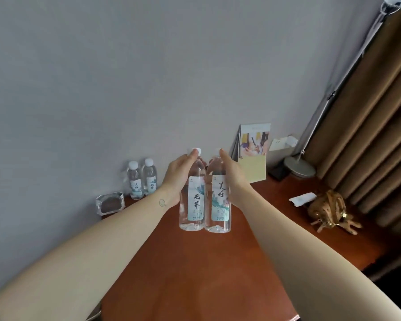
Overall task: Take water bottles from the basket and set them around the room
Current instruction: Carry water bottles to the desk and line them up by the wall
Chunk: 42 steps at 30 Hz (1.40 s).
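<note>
- Read as a hotel guest room.
- Reddish wooden desk [195,274] stood against a plain wall [148,77], with heavy brown curtains [368,135] beside it.
- Glass ashtray [110,203], propped brochure [252,147] and paired water bottles [142,179] were set out.

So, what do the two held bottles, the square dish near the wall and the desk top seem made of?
Left bottle and right bottle: probably thin clear plastic, with see-through walls and printed labels. Square dish: thick glass or crystal, by its bright bevelled edges. Desk top: reddish-brown wood or veneer, smooth with a soft sheen.

Left bottle [192,202] beside right bottle [218,202], ashtray [110,203] farther left.
</note>
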Available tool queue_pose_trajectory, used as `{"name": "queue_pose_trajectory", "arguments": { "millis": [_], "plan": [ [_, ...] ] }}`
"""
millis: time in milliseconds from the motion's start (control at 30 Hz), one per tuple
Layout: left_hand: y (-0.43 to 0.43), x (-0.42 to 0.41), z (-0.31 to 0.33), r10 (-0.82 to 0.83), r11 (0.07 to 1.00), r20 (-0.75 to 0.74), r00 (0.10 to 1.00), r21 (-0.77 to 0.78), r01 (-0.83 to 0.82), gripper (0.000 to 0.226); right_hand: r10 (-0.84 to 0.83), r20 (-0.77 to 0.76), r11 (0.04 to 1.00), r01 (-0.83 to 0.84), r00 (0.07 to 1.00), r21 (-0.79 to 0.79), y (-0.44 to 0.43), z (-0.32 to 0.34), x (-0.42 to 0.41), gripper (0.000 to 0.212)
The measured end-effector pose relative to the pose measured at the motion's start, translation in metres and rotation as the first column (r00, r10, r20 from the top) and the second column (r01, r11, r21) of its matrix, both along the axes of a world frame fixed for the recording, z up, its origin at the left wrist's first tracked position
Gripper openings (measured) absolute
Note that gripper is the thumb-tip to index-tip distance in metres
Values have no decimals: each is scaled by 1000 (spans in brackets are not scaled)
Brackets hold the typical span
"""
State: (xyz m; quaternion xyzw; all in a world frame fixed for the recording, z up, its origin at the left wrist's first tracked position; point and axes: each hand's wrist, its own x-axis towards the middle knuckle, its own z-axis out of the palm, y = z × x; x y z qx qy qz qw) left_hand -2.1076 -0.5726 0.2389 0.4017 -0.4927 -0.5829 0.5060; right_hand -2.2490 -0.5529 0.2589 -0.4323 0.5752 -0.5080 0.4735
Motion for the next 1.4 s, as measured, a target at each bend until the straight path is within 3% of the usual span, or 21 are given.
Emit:
{"name": "queue_pose_trajectory", "arguments": {
  "millis": [200,367,633,767,900,1000,1133,1300,1400],
  "plan": [
    [-41,25,-23,72,997,42,997,1,-72,34,68,-60,998,-66,996,22,-50,-21,25,48],
    [-61,45,-38,154,987,9,988,53,-154,28,163,-4,986,-163,987,43,-77,-35,44,31],
    [-93,64,-48,223,973,55,973,57,-226,29,215,-8,976,-215,976,14,-116,-47,61,27],
    [-108,67,-53,190,977,183,965,57,-203,38,206,-61,978,-207,977,-12,-137,-58,63,28],
    [-129,73,-60,138,990,367,920,-18,-141,27,201,-124,980,-201,972,9,-163,-69,56,22],
    [-152,76,-68,87,996,525,847,-65,-62,30,269,-195,963,-270,943,23,-185,-77,45,14],
    [-183,74,-85,119,989,764,634,-151,-3,27,358,-301,930,-365,884,34,-215,-92,33,19],
    [-211,63,-103,118,986,819,562,-165,35,36,393,-491,910,-405,778,87,-259,-120,20,29],
    [-225,59,-110,172,974,910,377,-215,74,42,382,-539,917,-379,751,122,-279,-137,14,42]
  ]
}}
